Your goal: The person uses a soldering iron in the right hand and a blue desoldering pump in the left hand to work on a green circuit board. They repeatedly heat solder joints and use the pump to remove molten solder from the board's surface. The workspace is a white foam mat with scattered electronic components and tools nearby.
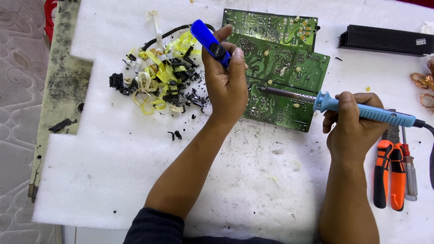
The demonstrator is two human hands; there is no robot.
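A green circuit board lies solder side up on a white foam sheet. My left hand grips a dark blue desoldering pump, upright and tilted, with its lower end hidden behind my palm at the board's left edge. My right hand holds a light blue soldering iron by the handle. The iron's metal tip points left and rests on the board close to my left hand.
A heap of yellow tape scraps and black broken parts lies left of the board. Orange-handled pliers and a screwdriver lie at the right. A black bar-shaped part sits at the upper right, copper wire coils at the right edge.
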